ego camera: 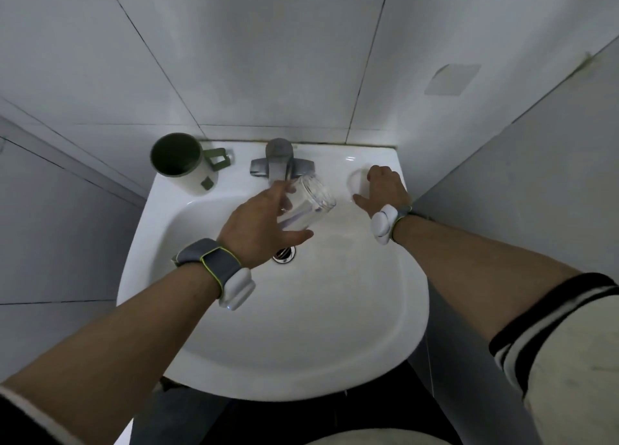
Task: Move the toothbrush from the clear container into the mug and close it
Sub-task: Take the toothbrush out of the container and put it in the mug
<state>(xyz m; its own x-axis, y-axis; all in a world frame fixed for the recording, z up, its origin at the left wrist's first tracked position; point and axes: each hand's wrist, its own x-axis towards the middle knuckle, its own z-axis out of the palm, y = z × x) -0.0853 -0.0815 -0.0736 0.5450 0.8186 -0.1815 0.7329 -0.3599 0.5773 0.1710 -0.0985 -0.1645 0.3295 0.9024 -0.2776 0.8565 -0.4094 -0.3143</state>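
Observation:
My left hand [259, 225] grips the clear container [310, 200] and holds it tilted over the sink basin, its open mouth pointing up and right near the faucet. A pale long shape inside it looks like the toothbrush [296, 215]; fingers hide part of it. The mug [182, 163], white outside and dark green inside, stands open on the sink's back left corner with its green lid parts beside it. My right hand [385, 186] rests on the sink's back right ledge, with fingers and thumb around a round clear lid [356, 181].
A grey metal faucet [279, 161] stands at the back middle of the white sink [234, 327]. The drain [284, 253] lies just below my left hand. Tiled walls close in behind and on both sides. Both wrists wear banded devices.

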